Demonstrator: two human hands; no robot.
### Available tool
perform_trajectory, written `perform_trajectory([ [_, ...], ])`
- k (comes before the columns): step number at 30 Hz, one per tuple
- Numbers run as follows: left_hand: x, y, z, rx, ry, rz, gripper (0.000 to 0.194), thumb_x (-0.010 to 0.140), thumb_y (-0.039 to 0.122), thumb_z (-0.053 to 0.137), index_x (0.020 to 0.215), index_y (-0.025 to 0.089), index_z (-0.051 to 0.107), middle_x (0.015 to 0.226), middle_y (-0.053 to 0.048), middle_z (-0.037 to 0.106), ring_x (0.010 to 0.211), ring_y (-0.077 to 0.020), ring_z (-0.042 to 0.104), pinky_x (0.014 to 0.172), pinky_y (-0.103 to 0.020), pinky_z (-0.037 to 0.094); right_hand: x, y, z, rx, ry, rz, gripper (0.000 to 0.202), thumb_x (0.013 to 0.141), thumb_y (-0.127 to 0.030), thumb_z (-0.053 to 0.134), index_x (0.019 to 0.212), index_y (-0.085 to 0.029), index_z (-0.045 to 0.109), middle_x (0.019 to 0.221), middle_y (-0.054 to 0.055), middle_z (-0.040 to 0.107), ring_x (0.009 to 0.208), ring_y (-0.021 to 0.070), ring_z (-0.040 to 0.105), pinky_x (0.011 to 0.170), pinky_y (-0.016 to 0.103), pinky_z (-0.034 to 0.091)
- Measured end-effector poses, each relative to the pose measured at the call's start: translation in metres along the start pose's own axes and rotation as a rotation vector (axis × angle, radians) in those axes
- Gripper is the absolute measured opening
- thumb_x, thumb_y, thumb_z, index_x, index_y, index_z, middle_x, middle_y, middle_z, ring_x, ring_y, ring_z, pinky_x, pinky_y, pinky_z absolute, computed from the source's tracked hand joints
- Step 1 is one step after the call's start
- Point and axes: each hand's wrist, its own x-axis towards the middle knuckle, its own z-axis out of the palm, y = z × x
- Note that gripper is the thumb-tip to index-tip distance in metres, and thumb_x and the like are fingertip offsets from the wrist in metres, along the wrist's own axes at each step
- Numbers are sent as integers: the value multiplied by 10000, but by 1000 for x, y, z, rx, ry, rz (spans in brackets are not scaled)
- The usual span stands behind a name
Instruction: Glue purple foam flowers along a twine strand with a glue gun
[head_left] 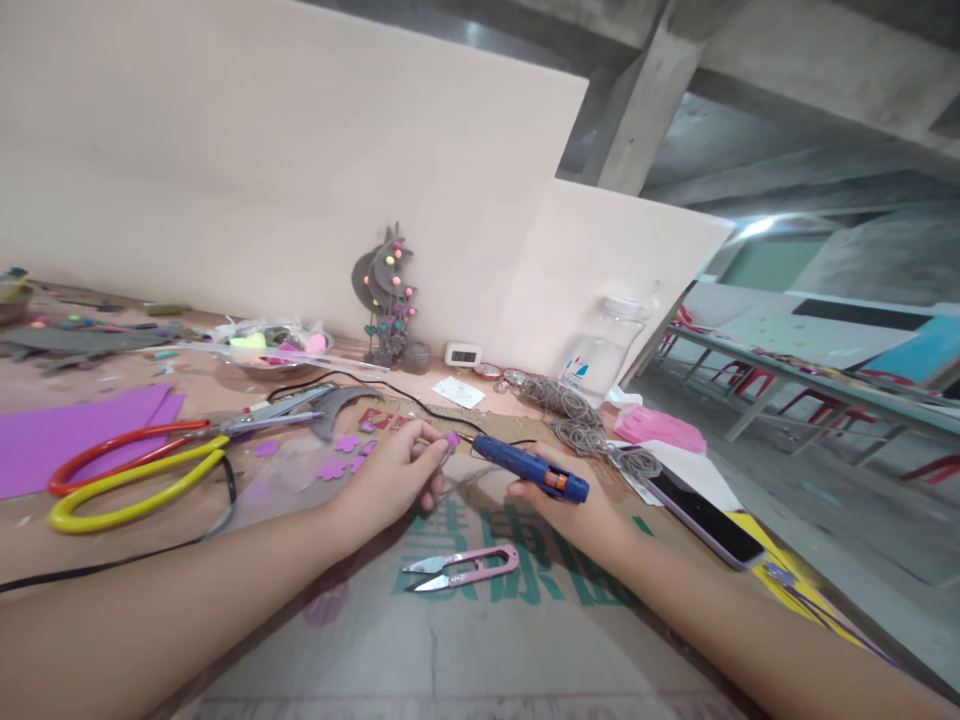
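My left hand (405,462) is closed in a pinch on a small purple foam piece (452,439). From the right, my right hand (574,510) grips a blue hot glue gun (521,462), its thin metal tip pointing left and close to the purple piece. Whether tip and piece touch, I cannot tell. Below both hands, pink-handled thread snips (474,576) lie on a printed cardboard sheet (450,650). Several purple flower cutouts (347,443) are scattered left of my left hand. The right fingers are partly hidden behind the glue gun.
Large scissors (90,518) with red and yellow handles lie left, beside purple sheets (67,440). A crescent-shaped ornament (367,280) with coloured balls stands at the back near a white timer (463,356). Grey cord (559,400), a bottle (600,360) and a phone (705,520) occupy the right.
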Motion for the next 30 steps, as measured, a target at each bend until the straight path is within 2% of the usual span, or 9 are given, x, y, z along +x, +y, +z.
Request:
perform_trajectory([
  [9,3,-6,-1,-35,2,9,245,843,431,455,851,189,422,525,59,538,384,-77,497,384,-169,375,1,1,2,46,7,-3,223,782,-401,578,885,-202,590,756,10,608,673,154,552,610,254,433],
  [16,8,-13,-3,-109,45,13,259,834,450,460,853,196,419,514,68,522,381,-85,494,395,-190,401,3,-1,4,51,-4,58,256,769,-437,580,856,-196,587,752,17,605,687,167,553,632,280,447],
  [21,6,-11,-2,-103,35,-7,273,827,461,460,842,190,427,508,62,522,372,-74,474,384,-170,364,10,4,4,182,100,80,281,825,-443,503,869,-184,601,768,27,623,723,167,575,671,283,457],
  [24,5,-7,-2,-49,35,-4,269,828,452,451,834,183,444,546,56,528,339,-50,420,350,-154,295,18,7,-2,255,151,170,360,854,-464,436,835,-158,626,711,39,618,661,160,567,554,252,439],
  [26,4,-5,-2,-9,49,8,267,825,441,454,821,174,463,592,48,533,334,-38,398,348,-159,282,25,7,-8,285,193,224,383,835,-487,457,892,-150,628,708,41,623,625,157,560,491,239,422],
  [28,4,-4,-1,23,72,18,269,814,433,470,810,164,486,646,37,537,356,-36,409,366,-168,301,33,6,-14,274,213,205,386,796,-493,519,937,-151,630,741,44,643,652,166,576,530,255,455],
  [30,4,-3,-1,46,92,27,271,800,427,495,808,157,507,677,29,536,395,-43,436,395,-174,323,44,6,-19,224,185,129,370,762,-470,574,938,-153,646,815,52,670,755,190,603,672,301,493],
])
